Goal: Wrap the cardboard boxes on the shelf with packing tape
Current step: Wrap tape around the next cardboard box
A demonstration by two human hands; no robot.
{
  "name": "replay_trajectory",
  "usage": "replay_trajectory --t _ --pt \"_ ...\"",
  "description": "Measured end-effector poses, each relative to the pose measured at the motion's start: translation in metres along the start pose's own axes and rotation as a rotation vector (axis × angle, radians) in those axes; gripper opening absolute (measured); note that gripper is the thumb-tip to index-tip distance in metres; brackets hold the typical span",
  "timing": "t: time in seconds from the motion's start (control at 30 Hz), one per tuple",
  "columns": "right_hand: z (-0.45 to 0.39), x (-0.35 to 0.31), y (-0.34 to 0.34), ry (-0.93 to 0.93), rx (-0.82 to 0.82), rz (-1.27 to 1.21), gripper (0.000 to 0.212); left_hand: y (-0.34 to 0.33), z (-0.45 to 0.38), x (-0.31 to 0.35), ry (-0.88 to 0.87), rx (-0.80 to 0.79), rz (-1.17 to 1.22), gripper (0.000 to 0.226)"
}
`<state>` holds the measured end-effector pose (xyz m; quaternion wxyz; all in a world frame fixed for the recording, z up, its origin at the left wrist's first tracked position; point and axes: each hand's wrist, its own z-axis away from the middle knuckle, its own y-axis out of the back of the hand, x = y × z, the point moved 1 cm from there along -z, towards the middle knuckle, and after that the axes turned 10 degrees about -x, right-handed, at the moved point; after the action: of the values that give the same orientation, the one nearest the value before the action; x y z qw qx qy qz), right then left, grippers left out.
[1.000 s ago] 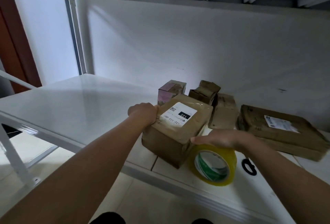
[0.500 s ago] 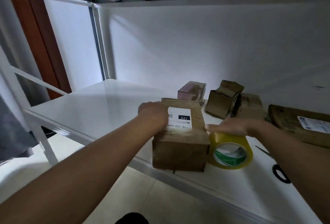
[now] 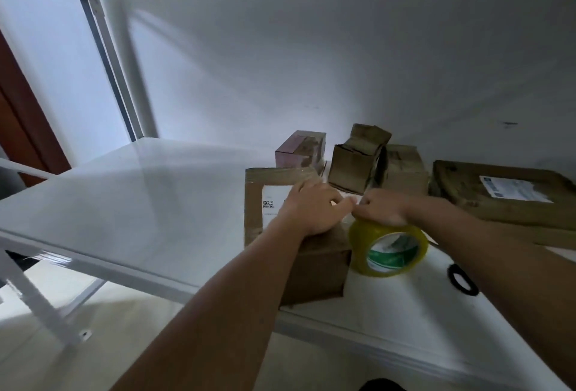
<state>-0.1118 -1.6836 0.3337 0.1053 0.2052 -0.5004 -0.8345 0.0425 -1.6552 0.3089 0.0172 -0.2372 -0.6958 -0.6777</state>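
Our left hand (image 3: 311, 208) lies flat on the labelled box (image 3: 299, 234) at the shelf's (image 3: 156, 203) front edge, while at its three o'clock our right hand (image 3: 385, 209) grips the tape roll (image 3: 388, 248); next, we judge, free the tape end.

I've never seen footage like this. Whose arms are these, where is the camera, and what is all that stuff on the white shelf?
No machine here: a person wears a camera on the head, looking down at their own arms. The left hand rests on a labelled cardboard box at the front edge of the white shelf. The right hand grips a yellow tape roll beside that box. The fingertips of both hands meet there. Behind stand three small boxes; a flat parcel lies to the right, and a black ring-shaped handle, possibly scissors.
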Motion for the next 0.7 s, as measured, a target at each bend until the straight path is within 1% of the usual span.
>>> replay_trajectory --t 0.07,0.13,0.2,0.3,0.4,0.47,0.53,0.63,0.7 --pt "-0.001 0.001 0.001 0.000 -0.004 0.001 0.039 0.000 0.001 -0.001 -0.007 -0.021 0.033 0.060" --pt "-0.002 0.004 0.000 0.022 0.010 -0.029 0.039 -0.001 0.003 -0.001 -0.008 -0.025 0.044 0.058" --pt "0.000 0.008 -0.001 0.053 0.089 -0.088 0.043 0.003 0.001 0.000 0.005 -0.035 0.016 0.056" --pt "0.004 0.013 -0.005 0.054 0.234 -0.307 0.046 0.003 -0.002 0.001 0.032 -0.103 -0.073 0.062" --pt "0.011 0.020 -0.007 0.011 0.296 -0.448 0.045 0.003 -0.004 0.002 0.052 -0.134 -0.086 0.068" --pt "0.017 0.035 -0.005 -0.080 0.258 -0.445 0.041 0.002 -0.005 0.000 0.060 -0.135 -0.055 0.068" --pt "0.031 0.059 -0.002 -0.253 0.184 -0.363 0.034 0.002 -0.003 -0.001 0.066 -0.135 -0.024 0.068" --pt "0.064 0.092 -0.003 -0.544 0.025 -0.154 0.025 0.003 -0.003 0.000 0.076 -0.141 -0.016 0.069" --pt "0.077 0.104 -0.012 -0.642 -0.082 -0.132 0.021 0.003 -0.004 0.002 0.077 -0.142 -0.019 0.068"
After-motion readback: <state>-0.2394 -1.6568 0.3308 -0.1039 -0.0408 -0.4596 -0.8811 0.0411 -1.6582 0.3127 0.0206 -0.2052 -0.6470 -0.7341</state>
